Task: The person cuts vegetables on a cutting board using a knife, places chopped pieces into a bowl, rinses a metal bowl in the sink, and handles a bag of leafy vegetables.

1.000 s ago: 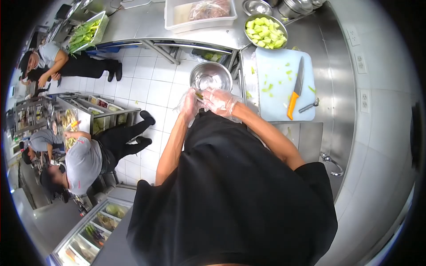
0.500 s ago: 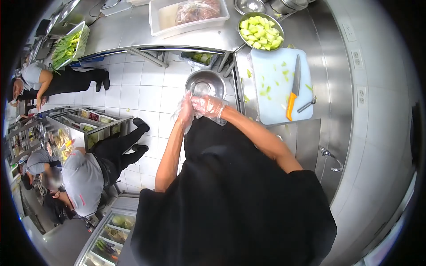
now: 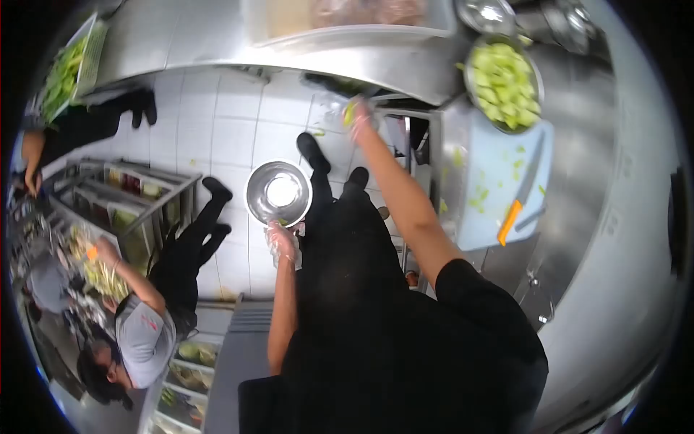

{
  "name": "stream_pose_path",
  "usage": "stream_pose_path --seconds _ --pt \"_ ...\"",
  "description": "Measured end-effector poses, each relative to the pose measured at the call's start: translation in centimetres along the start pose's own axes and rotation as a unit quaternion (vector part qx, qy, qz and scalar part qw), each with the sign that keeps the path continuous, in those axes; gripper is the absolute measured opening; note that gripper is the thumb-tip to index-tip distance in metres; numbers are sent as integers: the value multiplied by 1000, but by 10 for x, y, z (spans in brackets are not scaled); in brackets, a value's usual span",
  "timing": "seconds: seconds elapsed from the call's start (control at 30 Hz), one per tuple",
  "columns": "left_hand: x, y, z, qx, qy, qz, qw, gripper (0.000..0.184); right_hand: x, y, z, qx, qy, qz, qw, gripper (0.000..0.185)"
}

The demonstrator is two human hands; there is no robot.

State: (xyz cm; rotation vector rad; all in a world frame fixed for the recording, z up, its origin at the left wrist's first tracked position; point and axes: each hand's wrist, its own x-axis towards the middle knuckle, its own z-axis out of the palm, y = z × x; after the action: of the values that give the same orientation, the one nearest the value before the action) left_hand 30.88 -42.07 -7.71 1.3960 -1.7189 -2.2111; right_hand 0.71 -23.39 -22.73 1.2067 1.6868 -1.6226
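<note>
My left hand [image 3: 284,244], in a clear plastic glove, grips the near rim of a steel mixing bowl [image 3: 254,197]. The bowl hangs above the tiled floor and its shiny inside shows no food. My right hand [image 3: 359,121], also gloved and blurred by motion, is stretched out to the far right of the bowl. Its fingers are closed around something yellow-green, apparently a vegetable piece. Just beyond it, below the counter edge, is a dark bin [image 3: 332,84], partly hidden by the hand.
On the right counter lie a light blue cutting board [image 3: 488,163] with green scraps and an orange-handled knife [image 3: 510,223]. A bowl of chopped green vegetable [image 3: 506,90] stands behind. A plastic tub [image 3: 347,34] sits on the far counter. A co-worker [image 3: 144,340] works at left.
My hands have parted. The left now holds the steel bowl, shifted left and nearer; the right has reached forward with the green piece. My view has turned and moved.
</note>
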Motion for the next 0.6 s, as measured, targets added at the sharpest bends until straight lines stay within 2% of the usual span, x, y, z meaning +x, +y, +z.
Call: stream_pose_path --seconds 0.07,0.1,0.13,0.17,0.23,0.27,0.33,0.4,0.47,0.53,0.57,0.6 --pt "2 -8 -27 142 -5 -20 990 47 49 -2 2 -51 -24 -54 997 32" --pt "8 -29 -47 281 7 30 959 37 68 -6 4 -65 -55 -68 994 30" --pt "29 -120 -97 505 11 60 861 28 78 -11 7 -52 -81 -55 994 29" --pt "20 -111 -93 605 5 205 770 21 90 -19 9 -22 -94 -28 995 28" --pt "4 -18 -49 484 48 9 874 45 105 -32 11 45 -84 26 995 25" --pt "7 -20 -44 433 83 -3 897 48 105 -36 13 72 -76 41 994 24" --pt "10 -17 -31 313 142 -46 938 50 100 -38 5 116 -57 55 990 22" --pt "-8 3 -23 186 146 -131 963 49 80 -35 -13 157 -42 57 985 20" --pt "-20 16 -16 68 115 -227 965 49 60 -29 -35 194 -40 55 979 18" --pt "-29 0 -9 73 111 -175 976 48 22 -21 -62 222 -70 38 972 17" --pt "-34 -8 -8 77 110 -151 979 47 -9 -11 -80 214 -108 11 971 16" --pt "-38 -9 -9 59 84 -157 982 46 -32 1 -108 177 -189 -48 965 23"
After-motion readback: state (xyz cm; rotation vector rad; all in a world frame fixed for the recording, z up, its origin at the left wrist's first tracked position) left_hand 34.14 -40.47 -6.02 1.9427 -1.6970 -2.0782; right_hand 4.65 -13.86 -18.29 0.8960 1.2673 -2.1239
